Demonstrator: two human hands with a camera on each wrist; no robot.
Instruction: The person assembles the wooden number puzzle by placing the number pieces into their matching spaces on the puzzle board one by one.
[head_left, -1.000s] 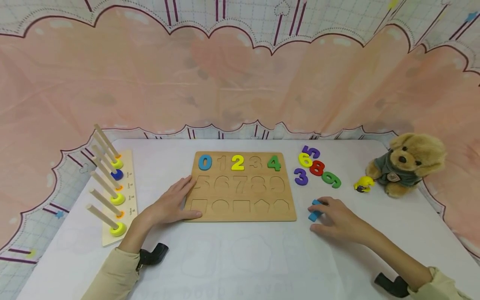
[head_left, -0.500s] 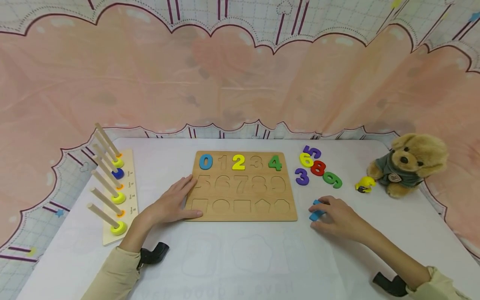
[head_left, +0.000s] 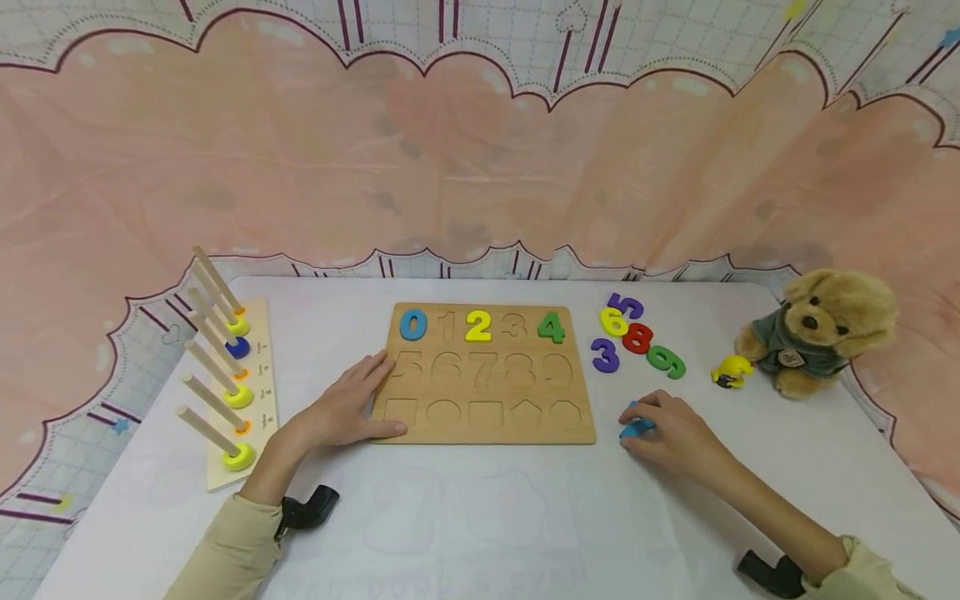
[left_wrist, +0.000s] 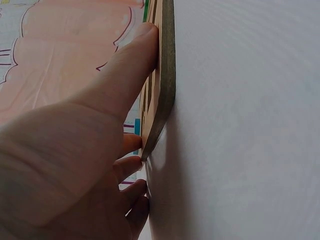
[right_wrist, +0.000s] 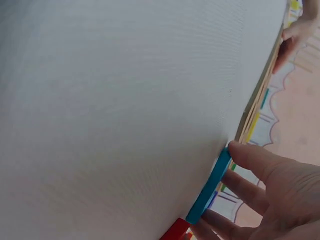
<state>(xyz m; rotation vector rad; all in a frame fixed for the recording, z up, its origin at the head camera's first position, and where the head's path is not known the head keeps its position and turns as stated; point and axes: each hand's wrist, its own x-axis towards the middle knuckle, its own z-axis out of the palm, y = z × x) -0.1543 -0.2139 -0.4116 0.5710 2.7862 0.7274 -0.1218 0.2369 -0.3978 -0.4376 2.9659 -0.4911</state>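
My left hand [head_left: 345, 404] rests on the left edge of a wooden number puzzle board [head_left: 480, 400]. Its thumb lies on the near left corner, as the left wrist view also shows. The board holds a blue 0 [head_left: 413, 325], a yellow 2 [head_left: 478, 327] and a green 4 [head_left: 551, 327]; its other outlines show bare wood. Right of the board, my right hand [head_left: 678, 433] pinches a flat blue number piece [right_wrist: 210, 185] at its ends, between thumb and fingers. The hand partly covers it, so which digit it is I cannot tell. A red piece [right_wrist: 175, 230] lies close by.
Purple 5 [head_left: 630, 307], yellow 6 [head_left: 613, 322], red 8 [head_left: 637, 338], purple 3 [head_left: 605, 356] and green 9 [head_left: 666, 362] lie beyond the right hand. A teddy bear [head_left: 817, 333] and small yellow toy [head_left: 731, 372] sit right. A peg stand [head_left: 258, 375] stands left.
My right thumb and fingers have closed in on the blue number piece, which has turned slightly. The left hand stays on the board.
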